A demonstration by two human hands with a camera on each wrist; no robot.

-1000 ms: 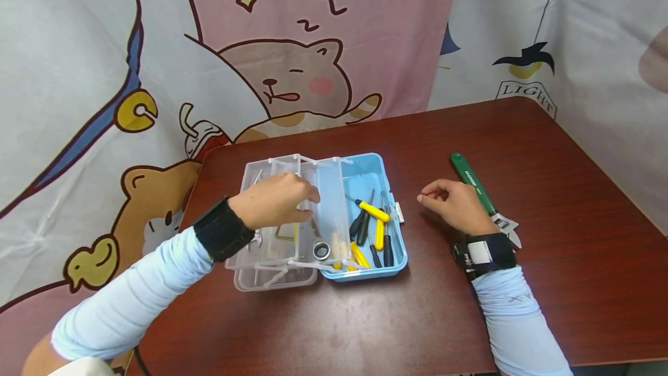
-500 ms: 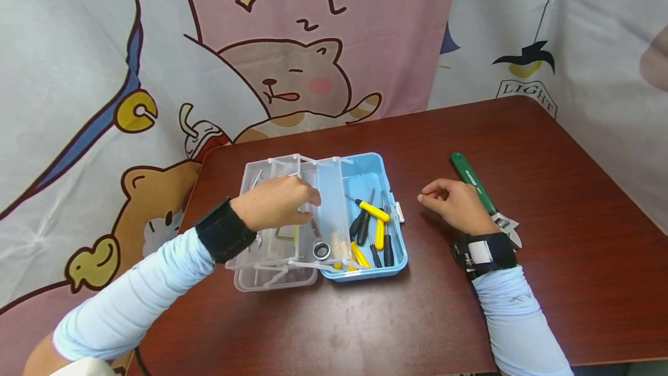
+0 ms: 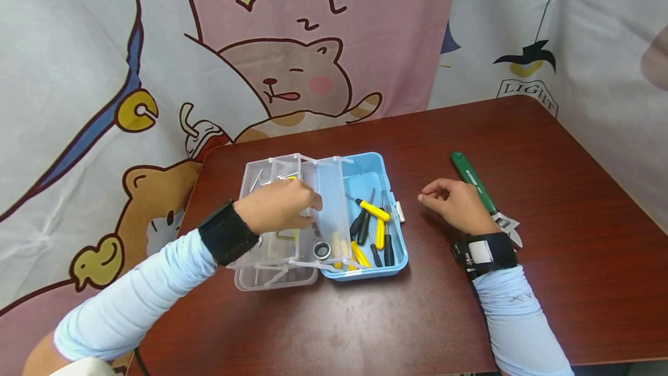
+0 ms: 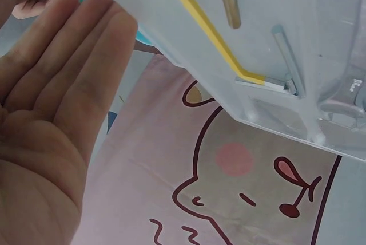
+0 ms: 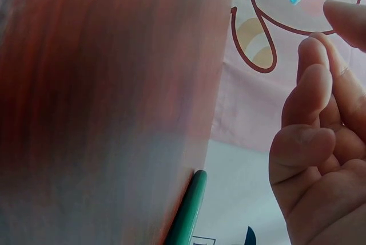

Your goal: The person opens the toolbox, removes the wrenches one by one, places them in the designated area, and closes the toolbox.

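Observation:
My left hand (image 3: 279,205) hovers over the clear lift-out tray (image 3: 329,184) of a blue toolbox (image 3: 406,248). In the left wrist view its fingers (image 4: 91,79) are nearly straight and hold nothing. Below it in the tray lie a yellow-sleeved hex key (image 4: 209,30) and a ring-ended metal tool (image 3: 321,249). To the right, my right hand (image 3: 459,205) rests on the table, fingers loosely curled around nothing. It is nearest to an adjustable wrench with a green handle (image 3: 472,179); the two look close, and the hand partly overlaps the view towards it.
Several screwdrivers with yellow or black handles, one a yellow screwdriver (image 3: 373,210), lie in the blue box. The clear lid (image 3: 276,280) sticks out under the tray on the left. A brown table (image 3: 396,329) bears everything, with a printed cloth (image 3: 396,28) hanging behind.
My left hand has shifted slightly right and towards me, uncovering a yellow piece near the tray's back. The right hand, toolbox and green-handled wrench stay put.

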